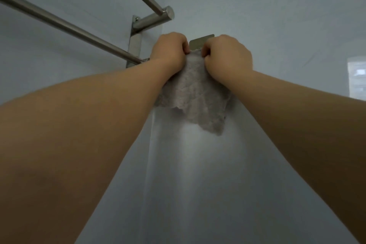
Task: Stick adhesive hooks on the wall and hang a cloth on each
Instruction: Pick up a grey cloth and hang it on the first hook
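A grey fluffy cloth (195,95) hangs against the pale blue wall (277,16), its top edge held up at a metal adhesive hook plate (200,42). My left hand (169,50) pinches the cloth's upper left edge. My right hand (227,55) pinches the upper right edge, right beside the plate. The cloth and my fingers hide the hook's lower part, so I cannot tell whether the cloth is caught on it.
A double steel towel rail (79,25) juts out from the wall at the upper left, its bracket (135,43) just left of my left hand. A wall corner line runs down below the cloth. A bright window patch (356,77) shows at the right edge.
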`<state>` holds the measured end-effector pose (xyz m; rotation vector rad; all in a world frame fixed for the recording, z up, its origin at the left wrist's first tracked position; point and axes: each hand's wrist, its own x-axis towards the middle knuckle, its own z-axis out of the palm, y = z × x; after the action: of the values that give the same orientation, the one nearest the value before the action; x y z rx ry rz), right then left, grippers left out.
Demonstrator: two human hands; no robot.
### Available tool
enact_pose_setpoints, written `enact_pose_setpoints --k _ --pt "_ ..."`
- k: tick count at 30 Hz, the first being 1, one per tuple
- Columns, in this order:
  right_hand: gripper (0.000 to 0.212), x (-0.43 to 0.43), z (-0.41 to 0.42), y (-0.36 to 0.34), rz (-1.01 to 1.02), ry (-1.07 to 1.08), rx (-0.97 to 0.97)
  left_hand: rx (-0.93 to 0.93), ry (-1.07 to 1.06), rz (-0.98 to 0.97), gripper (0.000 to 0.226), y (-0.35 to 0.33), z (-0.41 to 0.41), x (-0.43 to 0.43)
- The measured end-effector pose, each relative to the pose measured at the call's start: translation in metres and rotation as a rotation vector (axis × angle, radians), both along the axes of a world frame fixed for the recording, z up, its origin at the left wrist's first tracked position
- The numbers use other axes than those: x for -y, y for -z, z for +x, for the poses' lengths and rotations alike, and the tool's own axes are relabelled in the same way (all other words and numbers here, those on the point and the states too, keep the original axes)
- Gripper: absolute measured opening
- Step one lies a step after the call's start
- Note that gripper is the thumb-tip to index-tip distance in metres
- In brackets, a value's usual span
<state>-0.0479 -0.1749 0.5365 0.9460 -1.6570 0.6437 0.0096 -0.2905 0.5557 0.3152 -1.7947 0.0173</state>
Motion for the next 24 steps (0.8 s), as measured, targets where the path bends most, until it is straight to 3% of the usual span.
enact_pose_setpoints --k 4,13,18,24 --pt "0.028 0.006 0.0 0.0 0.062 0.176 -0.075 0.107 -0.019 0.012 0.024 -0.003 -0.004 0.001" --pt "0.028 0.007 0.009 0.015 0.097 0.143 0.001 0.334 -0.098 0.057 0.027 0.012 0.008 -0.014" --pt "0.028 0.0 0.012 0.022 0.049 0.027 0.119 0.323 0.012 0.176 0.027 0.02 0.018 -0.018" --pt "0.029 -0.02 0.017 0.029 0.0 -0.084 0.27 0.185 0.08 0.244 0.033 0.027 0.028 -0.033"
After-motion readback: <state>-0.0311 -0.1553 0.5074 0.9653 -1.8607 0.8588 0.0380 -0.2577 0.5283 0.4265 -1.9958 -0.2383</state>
